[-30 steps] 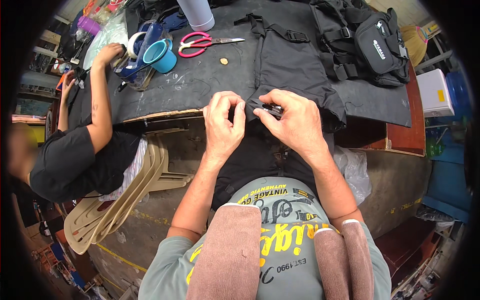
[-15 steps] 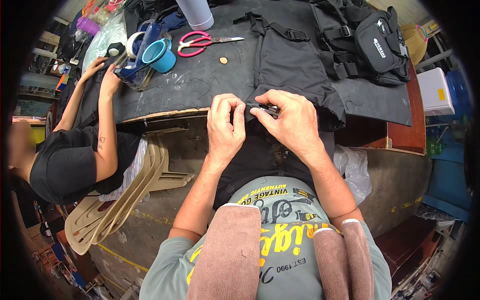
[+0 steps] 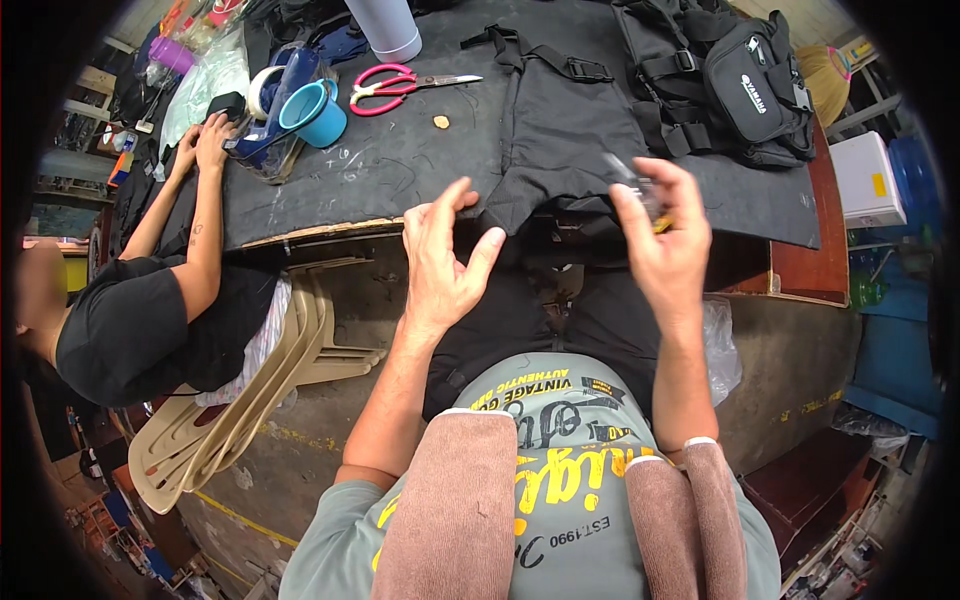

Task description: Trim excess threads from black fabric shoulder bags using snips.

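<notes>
My left hand (image 3: 445, 262) is open, thumb and fingers spread, beside the near left corner of a black fabric piece (image 3: 560, 130). Nothing is held in it. This fabric lies on the table with its near edge hanging over the front, and has a strap with a black buckle (image 3: 586, 69) at its far end. Above the fabric's right side, my right hand (image 3: 672, 250) is closed around small snips (image 3: 627, 177). They are smeared by motion, showing a grey metal tip and a yellow part.
On the black-topped table (image 3: 400, 165) lie pink-handled scissors (image 3: 400, 88), a blue cup (image 3: 316, 113), a pale tumbler (image 3: 387, 30) and a black bag (image 3: 760, 90). At left, a co-worker's hands (image 3: 205, 142) rest on dark material. Stacked beige chairs (image 3: 250, 400) stand left of me.
My left hand has let go of the fabric's edge and opened. My right hand has moved right, away from the fabric's corner, with the snips. The co-worker's hands have come closer together.
</notes>
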{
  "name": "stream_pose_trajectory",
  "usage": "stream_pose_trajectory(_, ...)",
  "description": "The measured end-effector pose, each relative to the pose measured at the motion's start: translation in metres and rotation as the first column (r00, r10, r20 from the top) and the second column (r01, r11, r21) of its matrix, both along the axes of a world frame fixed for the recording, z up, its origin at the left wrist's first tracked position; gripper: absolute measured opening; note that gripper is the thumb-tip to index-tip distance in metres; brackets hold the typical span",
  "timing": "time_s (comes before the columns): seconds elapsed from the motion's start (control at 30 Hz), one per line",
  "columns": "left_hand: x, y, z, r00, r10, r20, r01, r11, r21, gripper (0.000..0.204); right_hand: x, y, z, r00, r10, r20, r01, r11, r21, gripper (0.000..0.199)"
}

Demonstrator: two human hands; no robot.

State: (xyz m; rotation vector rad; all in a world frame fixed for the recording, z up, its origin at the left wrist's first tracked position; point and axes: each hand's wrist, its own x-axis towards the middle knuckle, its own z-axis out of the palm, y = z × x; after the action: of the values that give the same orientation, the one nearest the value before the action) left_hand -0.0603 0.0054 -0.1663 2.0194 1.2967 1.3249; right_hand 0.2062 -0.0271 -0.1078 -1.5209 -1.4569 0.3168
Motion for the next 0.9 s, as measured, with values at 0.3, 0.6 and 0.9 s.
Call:
stream_pose_trajectory(0.3,-0.031,0.009,-0.008,0.675,0.037,0.737,0.510,0.698,-0.502,0.022,0.091,-0.030,-0.055,0.959,-0.277,-0.052,0.260,0.940,-0.221,0.071)
stream_pose_trajectory(0.6,-0.066,0.031,-0.018,0.298,0.377,0.877,0.699,0.540,-0.469,0.015,0.080,-0.028,-0.066,0.966,-0.243,-0.086,0.235,0.967,-0.101,0.054)
stream_pose_trajectory(0.9,-0.012,0.103,0.146,0.530,-0.198,0.825,0.488,0.866,-0.106,0.034,-0.011,-0.012,-0.063,0.708,0.199,-0.678,-0.323,0.944,-0.060,0.059)
